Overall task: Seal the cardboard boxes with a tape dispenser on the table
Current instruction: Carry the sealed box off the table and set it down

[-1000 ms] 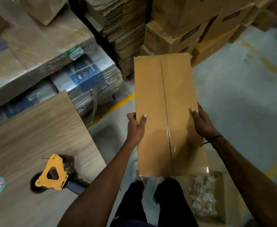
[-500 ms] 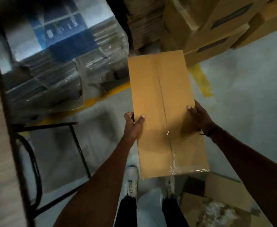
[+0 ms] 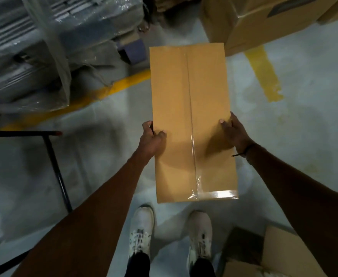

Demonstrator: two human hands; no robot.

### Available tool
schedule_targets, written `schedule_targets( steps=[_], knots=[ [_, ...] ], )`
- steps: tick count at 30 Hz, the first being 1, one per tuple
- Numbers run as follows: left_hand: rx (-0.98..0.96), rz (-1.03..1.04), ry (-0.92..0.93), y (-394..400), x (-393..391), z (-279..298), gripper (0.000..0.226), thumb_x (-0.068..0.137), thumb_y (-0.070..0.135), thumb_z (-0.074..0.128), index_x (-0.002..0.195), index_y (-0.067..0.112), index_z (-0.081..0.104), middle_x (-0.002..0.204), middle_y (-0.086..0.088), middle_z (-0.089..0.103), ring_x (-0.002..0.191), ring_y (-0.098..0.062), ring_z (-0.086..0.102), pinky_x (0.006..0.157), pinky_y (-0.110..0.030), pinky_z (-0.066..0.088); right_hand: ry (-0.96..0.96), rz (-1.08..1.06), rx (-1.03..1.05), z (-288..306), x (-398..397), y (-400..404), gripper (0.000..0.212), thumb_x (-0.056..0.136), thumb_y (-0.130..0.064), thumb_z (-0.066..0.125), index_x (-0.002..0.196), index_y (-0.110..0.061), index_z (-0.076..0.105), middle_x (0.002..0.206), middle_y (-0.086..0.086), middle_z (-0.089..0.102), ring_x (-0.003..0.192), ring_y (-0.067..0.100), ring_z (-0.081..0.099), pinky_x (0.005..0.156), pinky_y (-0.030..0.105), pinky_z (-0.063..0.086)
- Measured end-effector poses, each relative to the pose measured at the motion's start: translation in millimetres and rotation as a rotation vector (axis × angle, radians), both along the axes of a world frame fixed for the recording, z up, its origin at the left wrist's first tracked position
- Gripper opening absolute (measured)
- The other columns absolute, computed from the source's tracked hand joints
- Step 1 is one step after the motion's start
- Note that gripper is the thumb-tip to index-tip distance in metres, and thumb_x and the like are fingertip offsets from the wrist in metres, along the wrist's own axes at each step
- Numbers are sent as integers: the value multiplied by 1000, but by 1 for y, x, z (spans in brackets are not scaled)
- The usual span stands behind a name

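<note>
Two hands are carrying one taped box (image 3: 192, 120) out in front over the floor (image 3: 293, 136) above two shoes (image 3: 141, 234), the left hand (image 3: 152, 139) gripping its left edge, the right hand (image 3: 234, 131) grasping its right edge.

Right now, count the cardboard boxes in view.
3, maybe more hidden: the sealed box held by the left hand and right hand, a big box top right, an open box bottom right.

tan box (image 3: 172, 108), yellow floor stripes (image 3: 264, 74), grey floor (image 3: 303, 136), white shoes (image 3: 141, 234)
</note>
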State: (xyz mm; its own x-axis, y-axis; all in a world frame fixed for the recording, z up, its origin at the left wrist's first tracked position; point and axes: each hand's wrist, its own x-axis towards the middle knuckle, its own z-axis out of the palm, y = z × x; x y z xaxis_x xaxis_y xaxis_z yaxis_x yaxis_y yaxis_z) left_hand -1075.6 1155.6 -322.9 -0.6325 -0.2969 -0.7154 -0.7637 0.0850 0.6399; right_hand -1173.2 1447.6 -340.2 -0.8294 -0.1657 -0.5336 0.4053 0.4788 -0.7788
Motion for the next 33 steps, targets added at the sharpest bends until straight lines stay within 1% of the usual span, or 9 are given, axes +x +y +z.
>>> schedule_targets(
  steps=[2, 7, 9, 12, 15, 19, 21, 25, 33],
  knots=[
    [-21, -70, -34, -4, 2, -12, 66, 88, 37, 63, 148, 26, 38, 135, -2, 61, 122, -25, 60, 109, -47, 49, -32, -1, 3, -13, 4, -1, 66, 89, -55, 54, 151, -33, 45, 144, -4, 59, 133, 25, 53, 113, 57, 43],
    [22, -183, -85, -15, 11, -40, 100, 65, 58, 59, 156, 21, 38, 157, -3, 46, 142, -23, 48, 118, -48, 41, -118, 4, 60, -20, 9, 5, 78, 88, -40, 62, 159, -24, 35, 151, 2, 51, 137, 29, 50, 116, 57, 40],
    [5, -198, -79, -2, 9, 1, 85, 82, 46, 64, 158, 19, 38, 162, 2, 41, 146, -20, 43, 118, -38, 39, -138, -12, 76, 1, 11, 2, 75, 94, -28, 64, 161, -21, 31, 159, 10, 44, 146, 33, 42, 118, 54, 38],
    [-60, -156, -33, 14, 9, 50, 49, 101, 18, 61, 148, 16, 52, 147, 0, 55, 134, -19, 53, 98, -25, 41, -167, -50, 78, 39, 15, -1, 64, 105, -16, 58, 162, -21, 30, 165, 11, 33, 150, 27, 38, 121, 50, 36],
    [-65, -68, 5, 24, 22, 93, 30, 99, 16, 60, 129, 17, 64, 128, -3, 67, 119, -23, 64, 99, -37, 54, -158, -49, 54, 83, 26, -2, 62, 100, -26, 59, 158, -25, 35, 161, 6, 41, 146, 26, 43, 120, 53, 36],
    [-1, 70, 33, 36, 55, 176, 15, 98, 11, 61, 107, 23, 65, 116, -10, 73, 108, -30, 71, 92, -45, 58, -168, -129, -67, 172, 50, -14, 51, 103, -17, 58, 152, -23, 44, 155, 5, 50, 136, 25, 52, 104, 43, 48],
    [13, 146, 56, 44, 74, 227, 19, 98, 7, 60, 98, 25, 62, 112, -11, 74, 103, -32, 72, 83, -40, 58, -191, -171, -135, 226, 65, -19, 48, 105, -10, 56, 151, -19, 47, 152, 4, 53, 135, 29, 54, 93, 39, 49],
    [39, 236, 100, 56, 117, 337, 17, 98, 1, 57, 101, 17, 63, 102, -9, 73, 84, -22, 70, 54, -23, 51, -206, -122, -232, 351, 96, -31, 53, 103, -4, 57, 153, -15, 44, 153, 6, 52, 135, 33, 54, 96, 41, 48],
    [37, 351, 301, 63, 218, 544, 17, 98, 1, 57, 105, 14, 65, 97, 0, 72, 75, -8, 68, 52, -18, 49, -172, 25, -350, 570, 193, -60, 40, 104, -5, 54, 144, -10, 52, 140, 9, 63, 119, 32, 67, 88, 37, 53]
  ],
)
